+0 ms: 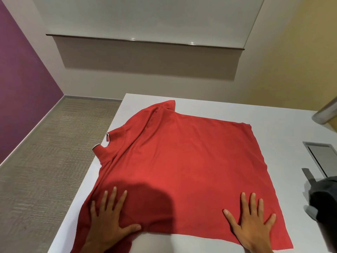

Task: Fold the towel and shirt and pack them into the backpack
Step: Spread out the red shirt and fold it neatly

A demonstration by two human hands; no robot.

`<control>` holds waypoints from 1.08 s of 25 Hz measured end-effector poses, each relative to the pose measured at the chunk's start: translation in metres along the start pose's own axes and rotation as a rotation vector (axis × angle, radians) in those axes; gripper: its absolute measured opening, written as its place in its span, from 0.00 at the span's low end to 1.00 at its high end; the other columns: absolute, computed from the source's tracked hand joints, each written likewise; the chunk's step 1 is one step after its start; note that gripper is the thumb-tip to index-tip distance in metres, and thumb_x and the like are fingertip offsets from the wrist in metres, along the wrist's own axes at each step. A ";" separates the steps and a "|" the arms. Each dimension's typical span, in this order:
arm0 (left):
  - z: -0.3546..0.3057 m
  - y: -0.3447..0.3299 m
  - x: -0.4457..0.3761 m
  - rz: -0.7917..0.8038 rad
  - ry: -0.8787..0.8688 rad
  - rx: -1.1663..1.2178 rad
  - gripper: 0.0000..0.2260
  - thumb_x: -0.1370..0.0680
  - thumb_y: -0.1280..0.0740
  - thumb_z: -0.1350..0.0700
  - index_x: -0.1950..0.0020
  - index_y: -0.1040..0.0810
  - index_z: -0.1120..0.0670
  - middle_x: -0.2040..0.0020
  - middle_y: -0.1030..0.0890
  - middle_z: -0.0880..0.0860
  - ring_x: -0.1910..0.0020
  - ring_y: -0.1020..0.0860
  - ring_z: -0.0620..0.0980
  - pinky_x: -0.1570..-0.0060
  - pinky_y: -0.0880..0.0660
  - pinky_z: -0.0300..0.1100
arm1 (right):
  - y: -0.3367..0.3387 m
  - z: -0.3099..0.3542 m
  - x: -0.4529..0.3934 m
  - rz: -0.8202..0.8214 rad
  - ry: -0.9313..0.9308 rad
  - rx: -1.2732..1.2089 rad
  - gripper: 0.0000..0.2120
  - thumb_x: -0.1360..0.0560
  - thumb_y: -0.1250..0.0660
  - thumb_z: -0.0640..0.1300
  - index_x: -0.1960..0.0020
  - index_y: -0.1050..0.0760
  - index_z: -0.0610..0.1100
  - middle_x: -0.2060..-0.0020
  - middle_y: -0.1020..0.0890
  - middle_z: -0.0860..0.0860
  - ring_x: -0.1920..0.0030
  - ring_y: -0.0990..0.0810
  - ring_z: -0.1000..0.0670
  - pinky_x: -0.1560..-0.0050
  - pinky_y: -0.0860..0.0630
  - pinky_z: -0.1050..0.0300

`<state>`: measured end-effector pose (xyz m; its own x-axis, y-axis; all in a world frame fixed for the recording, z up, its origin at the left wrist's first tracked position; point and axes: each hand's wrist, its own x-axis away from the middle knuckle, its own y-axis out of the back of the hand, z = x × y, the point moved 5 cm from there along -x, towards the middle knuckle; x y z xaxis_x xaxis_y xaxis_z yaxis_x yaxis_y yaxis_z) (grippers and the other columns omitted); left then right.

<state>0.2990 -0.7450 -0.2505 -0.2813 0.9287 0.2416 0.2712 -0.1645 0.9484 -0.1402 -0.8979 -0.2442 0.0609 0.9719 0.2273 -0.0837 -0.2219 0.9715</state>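
A red shirt (182,161) lies spread flat on the white table (273,115), its collar at the left edge and one sleeve pointing to the far side. My left hand (109,218) presses flat on the shirt's near left part, fingers spread. Flat on the near right part lies my right hand (253,220), fingers straight. A dark grey backpack (322,198) shows partly at the right edge of the table. No towel is in view.
A metal-framed hatch (321,157) is set into the table at the right. A grey cylinder (326,112) pokes in at the far right. Carpeted floor (45,161) lies left of the table, with walls beyond.
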 end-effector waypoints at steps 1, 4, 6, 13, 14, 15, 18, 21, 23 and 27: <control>-0.002 0.006 -0.004 -0.031 -0.013 0.009 0.51 0.39 0.45 0.16 0.25 0.30 0.47 0.25 0.31 0.54 0.27 0.35 0.58 0.33 0.42 0.63 | 0.003 0.000 -0.002 -0.017 -0.018 -0.037 0.46 0.31 0.58 0.79 0.21 0.56 0.55 0.20 0.55 0.50 0.21 0.60 0.47 0.27 0.61 0.31; -0.015 0.029 -0.035 -0.152 -0.106 0.055 0.42 0.29 0.47 0.22 0.29 0.25 0.51 0.30 0.26 0.53 0.30 0.31 0.56 0.34 0.36 0.59 | 0.017 0.001 -0.020 -0.107 -0.004 -0.154 0.47 0.30 0.58 0.78 0.22 0.43 0.49 0.21 0.45 0.48 0.21 0.54 0.48 0.25 0.59 0.35; -0.024 0.050 -0.073 -0.228 -0.150 0.082 0.38 0.26 0.47 0.25 0.32 0.23 0.52 0.31 0.24 0.53 0.32 0.28 0.55 0.35 0.32 0.57 | 0.028 0.006 -0.046 -0.152 0.063 -0.194 0.46 0.28 0.58 0.75 0.23 0.39 0.45 0.22 0.40 0.46 0.21 0.50 0.47 0.24 0.56 0.37; -0.049 0.130 -0.224 -0.330 -0.134 0.134 0.32 0.28 0.44 0.31 0.33 0.25 0.51 0.34 0.23 0.50 0.33 0.27 0.53 0.36 0.32 0.55 | 0.073 0.040 -0.168 -0.195 0.187 -0.246 0.45 0.27 0.55 0.72 0.24 0.40 0.40 0.24 0.38 0.42 0.22 0.44 0.43 0.24 0.46 0.39; -0.048 0.137 -0.244 -0.311 -0.125 0.131 0.33 0.27 0.45 0.31 0.32 0.26 0.51 0.32 0.24 0.51 0.32 0.28 0.53 0.34 0.33 0.55 | 0.079 0.046 -0.185 -0.202 0.202 -0.251 0.45 0.27 0.55 0.72 0.24 0.40 0.40 0.24 0.38 0.42 0.22 0.44 0.43 0.24 0.46 0.39; -0.047 0.140 -0.266 -0.288 -0.114 0.124 0.33 0.26 0.46 0.31 0.30 0.28 0.52 0.30 0.26 0.51 0.30 0.30 0.53 0.32 0.34 0.55 | 0.084 0.052 -0.204 -0.207 0.213 -0.256 0.44 0.27 0.55 0.72 0.24 0.40 0.40 0.24 0.37 0.42 0.23 0.44 0.43 0.24 0.45 0.40; -0.037 0.141 -0.321 -0.193 -0.043 0.079 0.29 0.20 0.43 0.37 0.24 0.35 0.53 0.25 0.31 0.53 0.26 0.34 0.54 0.29 0.36 0.55 | 0.092 0.068 -0.252 -0.220 0.241 -0.247 0.44 0.26 0.55 0.71 0.23 0.41 0.40 0.24 0.37 0.42 0.23 0.43 0.42 0.24 0.45 0.39; -0.022 0.132 -0.364 -0.087 -0.051 0.062 0.35 0.23 0.53 0.29 0.31 0.34 0.54 0.30 0.28 0.56 0.31 0.30 0.57 0.33 0.33 0.60 | 0.091 0.078 -0.289 -0.216 0.245 -0.222 0.45 0.26 0.56 0.72 0.23 0.42 0.41 0.23 0.39 0.42 0.22 0.44 0.42 0.24 0.45 0.38; -0.018 0.125 -0.382 -0.046 -0.095 0.107 0.40 0.27 0.59 0.24 0.32 0.35 0.53 0.31 0.28 0.56 0.31 0.31 0.58 0.33 0.34 0.63 | 0.088 0.084 -0.305 -0.205 0.245 -0.198 0.45 0.27 0.57 0.73 0.22 0.43 0.41 0.23 0.40 0.43 0.22 0.46 0.43 0.24 0.47 0.37; -0.020 0.109 -0.396 0.070 -0.078 0.128 0.53 0.37 0.61 0.18 0.19 0.51 0.48 0.19 0.49 0.47 0.20 0.51 0.46 0.23 0.54 0.58 | 0.077 0.087 -0.328 -0.138 0.217 -0.105 0.47 0.29 0.60 0.75 0.21 0.48 0.45 0.21 0.46 0.46 0.21 0.51 0.46 0.24 0.53 0.38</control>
<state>0.4217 -1.1369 -0.2391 -0.1865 0.9403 0.2848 0.4045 -0.1907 0.8944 -0.0797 -1.2406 -0.2376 -0.1342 0.9890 0.0621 -0.1928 -0.0875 0.9773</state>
